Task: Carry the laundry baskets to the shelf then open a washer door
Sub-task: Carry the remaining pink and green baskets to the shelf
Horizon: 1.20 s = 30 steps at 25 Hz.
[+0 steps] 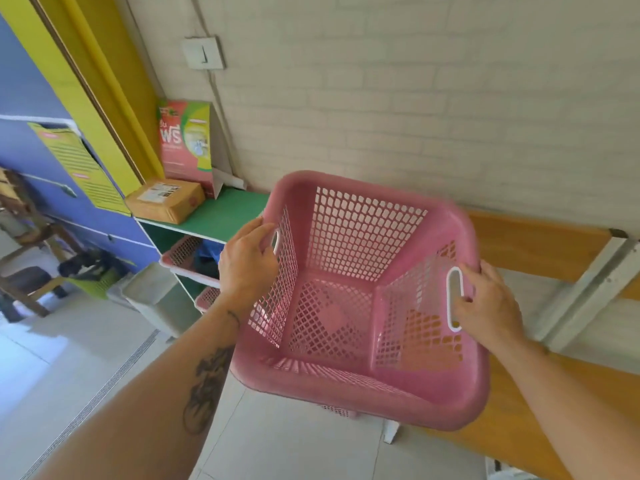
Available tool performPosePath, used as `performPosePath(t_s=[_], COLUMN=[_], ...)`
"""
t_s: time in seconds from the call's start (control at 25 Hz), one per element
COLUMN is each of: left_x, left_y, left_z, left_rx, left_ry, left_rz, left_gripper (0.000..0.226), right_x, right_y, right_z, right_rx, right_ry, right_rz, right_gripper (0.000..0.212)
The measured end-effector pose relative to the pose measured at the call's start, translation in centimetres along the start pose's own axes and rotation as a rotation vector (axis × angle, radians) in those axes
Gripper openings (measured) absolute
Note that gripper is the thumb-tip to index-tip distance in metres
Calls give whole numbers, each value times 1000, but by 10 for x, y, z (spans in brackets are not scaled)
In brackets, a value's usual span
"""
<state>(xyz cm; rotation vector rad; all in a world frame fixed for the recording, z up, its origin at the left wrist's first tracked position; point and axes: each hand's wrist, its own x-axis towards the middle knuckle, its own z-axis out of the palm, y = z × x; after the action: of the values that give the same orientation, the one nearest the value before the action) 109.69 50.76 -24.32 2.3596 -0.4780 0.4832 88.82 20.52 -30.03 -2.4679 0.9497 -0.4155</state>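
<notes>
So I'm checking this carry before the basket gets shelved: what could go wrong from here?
1. The shelf already holds pink baskets in its lower bays, so the pink basket may not fit there.
2. The cardboard parcel and the leaning detergent box on top could get knocked.
3. The left hand and right hand grip only the handles, so it may tilt.

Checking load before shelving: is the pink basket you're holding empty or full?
Empty: the pink basket shows only bare mesh floor and walls, held by the left hand and right hand.
</notes>
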Motion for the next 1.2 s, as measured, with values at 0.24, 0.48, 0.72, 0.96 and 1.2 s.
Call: performPosePath(t_s=[0.24, 0.48, 0.72, 0.96, 1.2], left_x=[52, 87, 69, 50, 60], left_y=[-57, -147, -222, -264, -241], left_z=[72, 168, 264, 308, 309], left_rx=[-5, -15, 148, 182, 332], left_ry=[-163, -379, -769, -1020, -1147], left_rz=[52, 103, -203, -295, -231], left_gripper=[40, 48, 82, 90, 41], right_x=[22, 43, 70, 72, 45], right_y=[-7, -18, -17, 12, 11], right_z=[62, 165, 267, 328, 312], right_rx=[-9, -76, -106, -108, 15], right_ry=[-49, -119, -237, -383, -493], right_rz=[122, 313, 478, 486, 624], right_gripper=[67, 68, 78, 84, 80])
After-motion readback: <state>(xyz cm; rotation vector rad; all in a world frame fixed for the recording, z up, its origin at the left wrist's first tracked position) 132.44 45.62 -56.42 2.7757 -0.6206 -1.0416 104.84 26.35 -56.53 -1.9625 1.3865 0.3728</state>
